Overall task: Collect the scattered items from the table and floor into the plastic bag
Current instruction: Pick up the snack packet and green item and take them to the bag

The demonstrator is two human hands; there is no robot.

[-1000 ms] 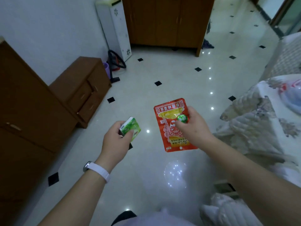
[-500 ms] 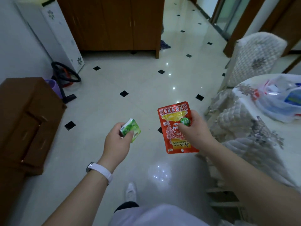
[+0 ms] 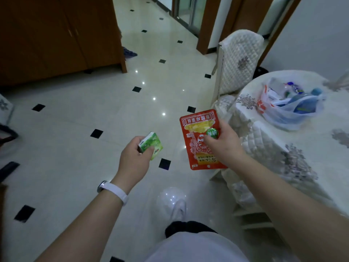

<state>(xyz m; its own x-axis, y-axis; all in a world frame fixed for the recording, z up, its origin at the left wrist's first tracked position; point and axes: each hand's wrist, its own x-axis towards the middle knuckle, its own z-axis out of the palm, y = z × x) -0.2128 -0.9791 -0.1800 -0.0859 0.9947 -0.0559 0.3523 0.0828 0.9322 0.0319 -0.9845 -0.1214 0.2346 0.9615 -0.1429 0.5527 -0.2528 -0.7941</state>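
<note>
Red and printed upside down, a flat snack packet point(image 3: 202, 140) is pinched in the right hand point(image 3: 223, 143), whose fingers also press a small round green item point(image 3: 212, 133) against the packet's face. The left hand point(image 3: 133, 157), a white band point(image 3: 115, 191) on its wrist, is closed around a small green and white box point(image 3: 151, 145), and the two hands are held apart above the pale tiled floor point(image 3: 75, 129). The plastic bag point(image 3: 289, 104), already holding several things, lies on the table point(image 3: 311, 148) with the quilted cloth to the right, next to a padded chair point(image 3: 238, 59).
</note>
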